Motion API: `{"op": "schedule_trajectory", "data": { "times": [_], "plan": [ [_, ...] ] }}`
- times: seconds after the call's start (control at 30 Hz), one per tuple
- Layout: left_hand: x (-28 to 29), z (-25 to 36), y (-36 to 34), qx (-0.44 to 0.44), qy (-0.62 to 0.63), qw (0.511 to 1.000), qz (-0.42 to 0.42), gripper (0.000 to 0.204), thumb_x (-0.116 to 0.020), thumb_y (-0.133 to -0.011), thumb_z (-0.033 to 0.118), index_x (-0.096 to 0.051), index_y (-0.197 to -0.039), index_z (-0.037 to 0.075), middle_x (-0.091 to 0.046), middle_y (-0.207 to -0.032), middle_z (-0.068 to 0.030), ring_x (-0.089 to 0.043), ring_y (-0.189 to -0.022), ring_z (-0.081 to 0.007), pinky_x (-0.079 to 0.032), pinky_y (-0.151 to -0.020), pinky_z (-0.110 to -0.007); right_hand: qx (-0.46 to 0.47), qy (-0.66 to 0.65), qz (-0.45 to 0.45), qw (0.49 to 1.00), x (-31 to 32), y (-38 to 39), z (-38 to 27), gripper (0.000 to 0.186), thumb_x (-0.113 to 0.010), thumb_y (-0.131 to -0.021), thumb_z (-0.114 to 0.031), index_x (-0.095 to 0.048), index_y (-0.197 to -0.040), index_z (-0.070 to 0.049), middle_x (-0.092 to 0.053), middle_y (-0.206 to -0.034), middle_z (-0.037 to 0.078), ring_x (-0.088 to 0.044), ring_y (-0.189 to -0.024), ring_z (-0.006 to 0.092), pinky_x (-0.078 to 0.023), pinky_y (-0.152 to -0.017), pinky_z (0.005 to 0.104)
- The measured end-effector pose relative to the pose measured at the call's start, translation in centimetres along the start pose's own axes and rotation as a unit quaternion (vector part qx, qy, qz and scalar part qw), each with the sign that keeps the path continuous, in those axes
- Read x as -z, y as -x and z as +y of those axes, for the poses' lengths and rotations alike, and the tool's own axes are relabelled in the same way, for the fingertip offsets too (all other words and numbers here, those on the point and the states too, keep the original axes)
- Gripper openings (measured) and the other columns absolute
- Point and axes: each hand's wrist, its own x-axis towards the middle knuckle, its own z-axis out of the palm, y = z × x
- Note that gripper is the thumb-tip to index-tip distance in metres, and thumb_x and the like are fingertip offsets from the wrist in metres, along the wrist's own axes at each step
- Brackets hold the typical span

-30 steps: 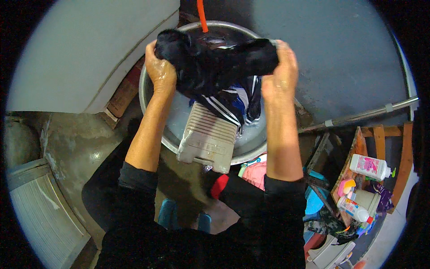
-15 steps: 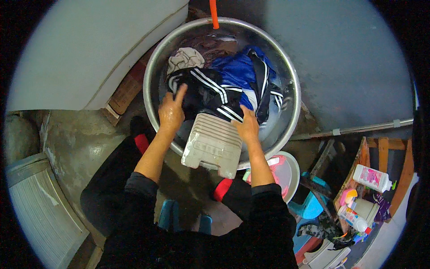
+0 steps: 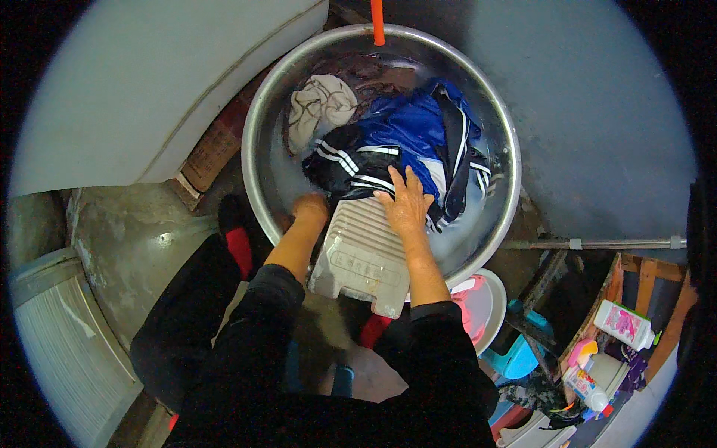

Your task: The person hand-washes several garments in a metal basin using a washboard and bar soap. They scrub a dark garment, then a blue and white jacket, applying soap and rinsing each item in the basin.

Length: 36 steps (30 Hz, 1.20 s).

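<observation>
A grey ribbed washboard (image 3: 366,250) leans over the near rim of a large metal basin (image 3: 510,179). Its upper end meets a wet blue and black garment (image 3: 399,123) with white stripes. My right hand (image 3: 407,205) lies with fingers spread over the board's top right edge and the garment's striped black part. Down inside the basin, just left of the board, is my left hand (image 3: 310,207); its fingers are hidden. A pale cloth with dark lines (image 3: 321,104) and a dark brown cloth (image 3: 366,71) lie farther back, in cloudy water.
An orange hose (image 3: 378,24) hangs over the far rim. To the near right stand a pale bowl with pink cloth (image 3: 489,306), a blue plastic container (image 3: 519,358) and a wooden rack (image 3: 650,287) with a white bottle (image 3: 624,325). Flattened cardboard (image 3: 209,157) lies on the left.
My left hand has come off the black part of the garment and down beside the washboard. My right hand has shifted inward onto the striped fabric. The garment's left end is more bunched.
</observation>
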Motion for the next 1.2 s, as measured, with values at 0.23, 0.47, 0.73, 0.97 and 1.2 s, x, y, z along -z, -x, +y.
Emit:
{"op": "schedule_trajectory", "data": {
  "times": [0.23,0.47,0.73,0.97,1.2],
  "plan": [
    [5.0,-3.4,0.8,-0.053,0.073,0.995,-0.046,0.056,-0.069,-0.074,0.027,-0.059,-0.126,0.007,-0.061,-0.126,-0.0176,-0.059,-0.115,-0.0357,-0.049,-0.095,-0.045,0.091,-0.025,-0.032,0.995,2.9,-2.1,1.1,0.031,-0.071,-0.077,-0.008,-0.065,-0.107,-0.011,-0.061,-0.101,0.015,-0.059,-0.096,0.035,-0.049,-0.079,0.0439],
    [16.6,-3.3,9.6,-0.177,0.308,0.898,0.26,0.061,-0.07,-0.066,0.021,-0.06,-0.122,0.0,-0.063,-0.115,-0.0267,-0.062,-0.109,-0.0374,-0.047,-0.095,-0.041,0.087,-0.176,0.205,0.959,10.8,-7.7,-4.0,0.016,-0.056,-0.078,0.001,-0.062,-0.091,-0.007,-0.062,-0.088,0.019,-0.06,-0.084,0.0419,-0.046,-0.073,0.0504],
    [28.2,-3.3,15.3,-0.243,0.552,0.748,0.277,0.037,-0.062,-0.069,0.011,-0.064,-0.104,-0.003,-0.065,-0.083,-0.007,-0.06,-0.076,-0.0166,-0.049,-0.076,-0.03,0.149,-0.27,0.158,0.938,9.9,-2.8,-9.5,0.035,-0.068,-0.075,-0.016,-0.061,-0.108,-0.006,-0.056,-0.118,0.014,-0.054,-0.109,0.0344,-0.044,-0.091,0.0437],
    [28.8,-3.4,14.2,-0.247,0.071,0.832,0.492,0.047,-0.069,-0.069,0.007,-0.063,-0.115,0.011,-0.063,-0.092,-0.023,-0.063,-0.089,-0.0416,-0.052,-0.077,-0.046,0.201,-0.108,-0.077,0.971,1.5,7.6,-6.5,0.024,-0.068,-0.078,-0.029,-0.07,-0.098,-0.015,-0.057,-0.129,0.005,-0.045,-0.125,0.0256,-0.03,-0.1,0.0456],
    [23.3,-4.0,11.3,-0.32,0.034,0.839,0.439,0.052,-0.063,-0.063,-0.007,-0.065,-0.109,0.015,-0.06,-0.089,-0.0172,-0.061,-0.088,-0.0392,-0.052,-0.075,-0.047,0.186,-0.118,-0.068,0.973,1.8,9.6,-3.8,0.023,-0.069,-0.079,-0.025,-0.07,-0.1,-0.017,-0.056,-0.133,0.004,-0.043,-0.129,0.0254,-0.029,-0.101,0.0471]
  ]
}}
